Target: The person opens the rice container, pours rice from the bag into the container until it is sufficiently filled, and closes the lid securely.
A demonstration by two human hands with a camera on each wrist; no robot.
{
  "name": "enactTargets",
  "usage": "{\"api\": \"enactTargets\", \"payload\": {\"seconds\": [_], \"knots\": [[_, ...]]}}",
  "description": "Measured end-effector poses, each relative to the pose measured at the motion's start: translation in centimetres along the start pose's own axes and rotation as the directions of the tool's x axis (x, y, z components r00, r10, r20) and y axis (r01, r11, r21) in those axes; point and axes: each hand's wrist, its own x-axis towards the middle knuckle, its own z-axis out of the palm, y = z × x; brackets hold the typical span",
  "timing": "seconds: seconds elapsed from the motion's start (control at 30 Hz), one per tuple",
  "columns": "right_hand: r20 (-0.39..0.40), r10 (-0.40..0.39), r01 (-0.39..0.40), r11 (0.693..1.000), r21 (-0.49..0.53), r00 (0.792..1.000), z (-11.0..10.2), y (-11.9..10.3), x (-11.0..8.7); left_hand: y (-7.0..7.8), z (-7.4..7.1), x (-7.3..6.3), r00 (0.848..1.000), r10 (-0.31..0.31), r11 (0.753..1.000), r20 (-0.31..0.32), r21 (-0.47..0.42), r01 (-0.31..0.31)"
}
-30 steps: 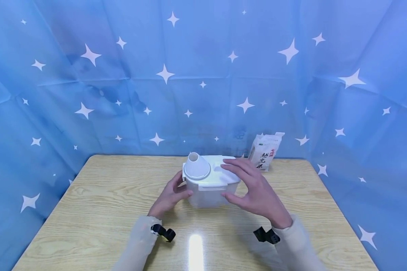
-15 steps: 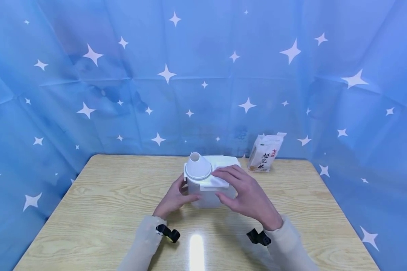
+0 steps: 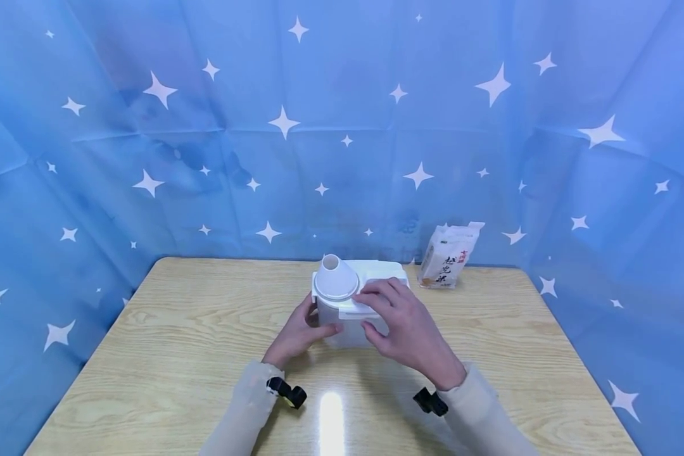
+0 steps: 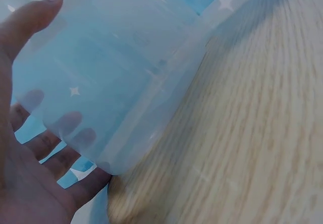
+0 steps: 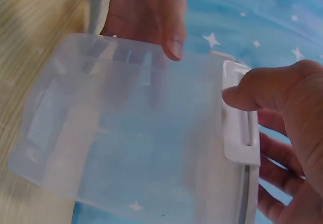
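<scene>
A translucent plastic storage container [image 3: 350, 334] stands on the table, closed by a white lid [image 3: 383, 268]. On the lid's left side sits a white cone-shaped piece [image 3: 336, 280] with an open top. My left hand [image 3: 297, 332] grips the container's left end, thumb across the front wall and fingers round the back, seen through the plastic in the left wrist view. At the front edge is a white lid clip [image 5: 234, 128]. My right hand [image 3: 405, 326] holds that edge, its thumb on the clip and its fingers over the lid.
Behind the container at the right stands a white rice bag [image 3: 449, 256] with dark and red lettering. The wooden table [image 3: 177, 342] ends at a blue curtain [image 3: 342, 95] with white stars.
My right hand has moved left along the lid, and its thumb and fingers have drawn in at the front clip. The left hand keeps its hold on the container.
</scene>
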Motion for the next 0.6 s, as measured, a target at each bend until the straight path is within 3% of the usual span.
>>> {"api": "enactTargets", "payload": {"seconds": [0.27, 0.6], "knots": [[-0.03, -0.023, 0.021, 0.997, -0.071, 0.999, 0.57, 0.1, 0.11, 0.04, 0.1, -0.11, 0.999, -0.031, 0.999, -0.009, 0.028, 0.032], [-0.01, -0.073, 0.069, 0.973, -0.218, 0.997, 0.59, -0.4, 0.71, 0.05, 0.13, -0.3, 0.998, -0.054, 0.998, -0.016, 0.031, 0.055]]}}
